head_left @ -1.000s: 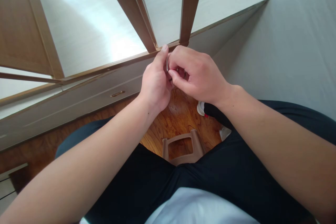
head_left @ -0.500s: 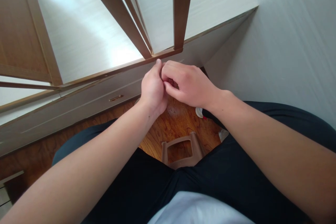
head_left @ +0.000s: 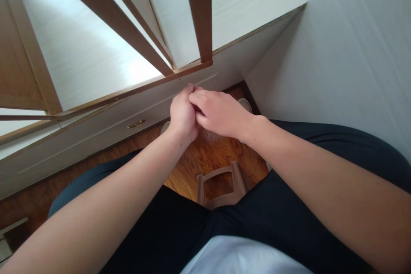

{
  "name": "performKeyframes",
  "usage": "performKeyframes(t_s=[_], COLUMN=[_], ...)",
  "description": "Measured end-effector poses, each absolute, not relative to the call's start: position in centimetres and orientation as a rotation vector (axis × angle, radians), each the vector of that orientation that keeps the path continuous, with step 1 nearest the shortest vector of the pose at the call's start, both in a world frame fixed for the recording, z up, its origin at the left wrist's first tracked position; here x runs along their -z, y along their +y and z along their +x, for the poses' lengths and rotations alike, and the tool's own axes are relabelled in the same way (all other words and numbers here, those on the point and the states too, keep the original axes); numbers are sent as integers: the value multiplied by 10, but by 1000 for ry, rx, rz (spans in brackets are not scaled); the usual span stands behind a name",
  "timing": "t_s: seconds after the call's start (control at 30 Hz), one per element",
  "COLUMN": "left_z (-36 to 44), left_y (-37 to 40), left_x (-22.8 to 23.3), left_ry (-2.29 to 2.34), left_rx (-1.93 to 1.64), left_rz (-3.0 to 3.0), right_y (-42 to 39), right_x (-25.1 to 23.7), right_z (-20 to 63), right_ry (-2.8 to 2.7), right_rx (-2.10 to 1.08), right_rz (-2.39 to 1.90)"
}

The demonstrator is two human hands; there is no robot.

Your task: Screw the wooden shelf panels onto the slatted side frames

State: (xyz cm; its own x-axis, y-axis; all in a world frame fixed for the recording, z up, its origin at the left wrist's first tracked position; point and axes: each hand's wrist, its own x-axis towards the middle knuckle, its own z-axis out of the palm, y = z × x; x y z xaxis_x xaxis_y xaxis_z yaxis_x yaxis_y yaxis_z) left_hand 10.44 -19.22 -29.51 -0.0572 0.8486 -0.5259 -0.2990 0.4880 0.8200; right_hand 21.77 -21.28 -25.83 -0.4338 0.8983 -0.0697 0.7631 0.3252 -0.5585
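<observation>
My left hand (head_left: 183,113) and my right hand (head_left: 217,112) are pressed together in front of a white drawer front. Both look closed, with the right fingers curled over the left palm. Whatever may lie between them is hidden. Just above the fingertips runs the bottom rail (head_left: 135,90) of a brown wooden frame, apart from the hands. A tiny metal piece (head_left: 179,78), too small to name, sticks out beneath that rail. Upright wooden bars (head_left: 201,17) rise from the rail over a pale surface (head_left: 247,4).
A drawer handle (head_left: 136,124) sits on the white front at left. Below is a wood-patterned floor (head_left: 189,162) with a brown plastic stool (head_left: 220,184) between my legs. A grey wall (head_left: 346,64) stands at right. A brown wooden panel (head_left: 19,51) is at upper left.
Both hands have drawn down together, away from the rail, and their fingers have come closer together. The tiny metal piece under the rail now shows. The view has shifted slightly.
</observation>
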Motion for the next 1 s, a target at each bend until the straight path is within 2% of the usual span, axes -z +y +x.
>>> performKeyframes(t_s=[0.6, 0.87, 1.0], left_z=[111, 109, 109], left_y=[-186, -188, -180], left_x=[299, 335, 329], left_ry=[1361, 1315, 1334], left_rx=[-941, -744, -729], left_rz=[578, 603, 489], right_y=[-211, -216, -213], right_x=[259, 264, 260], right_z=[217, 213, 214], right_ry=[-2342, -2348, -2323], right_rx=[-832, -942, -915], right_rz=[-1602, -1732, -1703])
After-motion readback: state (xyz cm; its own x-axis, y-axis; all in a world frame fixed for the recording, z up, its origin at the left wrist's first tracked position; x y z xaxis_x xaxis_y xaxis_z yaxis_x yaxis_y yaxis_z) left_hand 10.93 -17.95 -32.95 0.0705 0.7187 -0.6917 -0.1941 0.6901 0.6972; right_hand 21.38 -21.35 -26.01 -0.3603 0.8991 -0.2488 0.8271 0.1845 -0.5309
